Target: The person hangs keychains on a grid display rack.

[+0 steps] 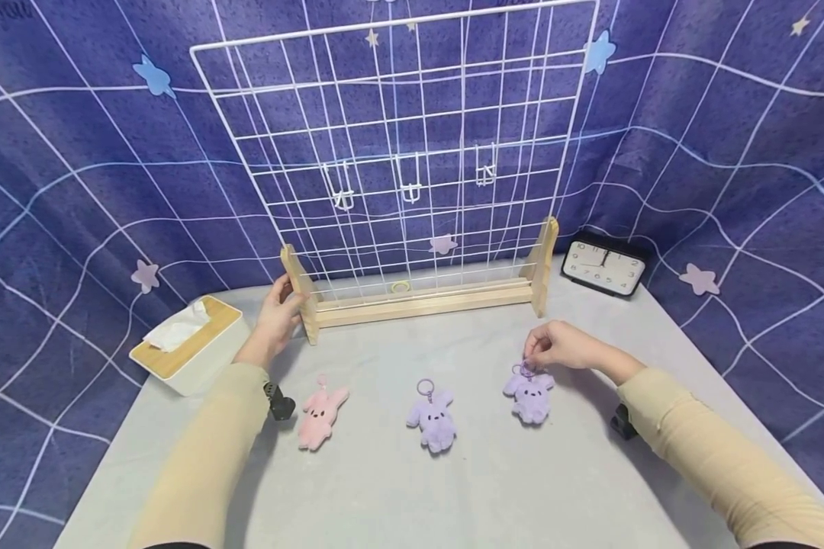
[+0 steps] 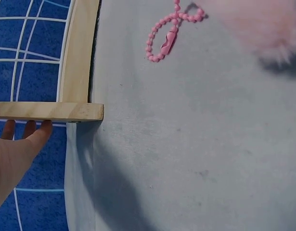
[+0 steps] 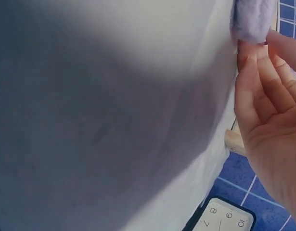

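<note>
My right hand [image 1: 561, 345] pinches the top of a purple plush keychain [image 1: 532, 398] by its ring and clasp. In the right wrist view, its purple fur [image 3: 253, 19] shows just beyond the fingertips. My left hand [image 1: 275, 319] rests its fingers against the outer side of the left wooden stand [image 1: 300, 293] of a white wire grid rack [image 1: 384, 120]. The left wrist view shows those fingertips touching the wood. A second purple plush keychain [image 1: 434, 423] lies at the table's middle, and a pink plush keychain [image 1: 321, 418] lies left of it.
White hooks [image 1: 410, 191] hang on the grid in three places. A tissue box [image 1: 188, 343] stands at the left, and a black-framed clock [image 1: 604, 264] at the back right. A blue patterned curtain [image 1: 75, 191] surrounds the grey tabletop [image 1: 384, 503].
</note>
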`<state>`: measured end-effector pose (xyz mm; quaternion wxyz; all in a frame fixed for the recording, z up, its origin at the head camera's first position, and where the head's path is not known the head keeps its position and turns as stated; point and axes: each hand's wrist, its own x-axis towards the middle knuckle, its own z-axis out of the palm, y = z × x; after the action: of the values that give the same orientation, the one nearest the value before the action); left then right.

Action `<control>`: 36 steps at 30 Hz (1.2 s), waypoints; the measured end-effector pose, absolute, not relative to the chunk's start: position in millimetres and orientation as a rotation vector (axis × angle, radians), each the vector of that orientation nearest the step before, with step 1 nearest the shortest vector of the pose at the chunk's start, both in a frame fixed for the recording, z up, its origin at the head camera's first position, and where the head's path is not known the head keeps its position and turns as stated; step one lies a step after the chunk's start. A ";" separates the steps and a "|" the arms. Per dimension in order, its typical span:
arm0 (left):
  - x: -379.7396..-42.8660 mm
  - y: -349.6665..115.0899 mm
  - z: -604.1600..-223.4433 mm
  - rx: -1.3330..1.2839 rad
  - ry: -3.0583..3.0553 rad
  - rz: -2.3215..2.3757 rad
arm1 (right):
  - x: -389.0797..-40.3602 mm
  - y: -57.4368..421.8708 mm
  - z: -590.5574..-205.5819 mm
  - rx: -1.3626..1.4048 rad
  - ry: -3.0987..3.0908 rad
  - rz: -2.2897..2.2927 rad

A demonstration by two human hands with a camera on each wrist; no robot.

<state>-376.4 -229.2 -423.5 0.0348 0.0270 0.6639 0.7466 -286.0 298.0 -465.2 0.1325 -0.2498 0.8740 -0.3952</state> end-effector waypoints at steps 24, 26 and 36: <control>-391.4 -241.4 -442.8 0.091 2.111 2.289 | -289.3 291.7 -436.3 -0.760 2.404 -1.324; -391.4 -240.9 -443.0 0.088 2.105 2.291 | -289.1 291.7 -434.5 -0.751 2.423 -1.311; -379.0 -232.4 -426.9 0.093 2.049 2.293 | -285.9 289.8 -419.6 -0.779 2.424 -1.359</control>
<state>-379.0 -232.4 -426.9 0.0325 0.0302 0.6657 0.7449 -285.9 289.8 -419.6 0.1275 -0.2678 0.8330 -0.4670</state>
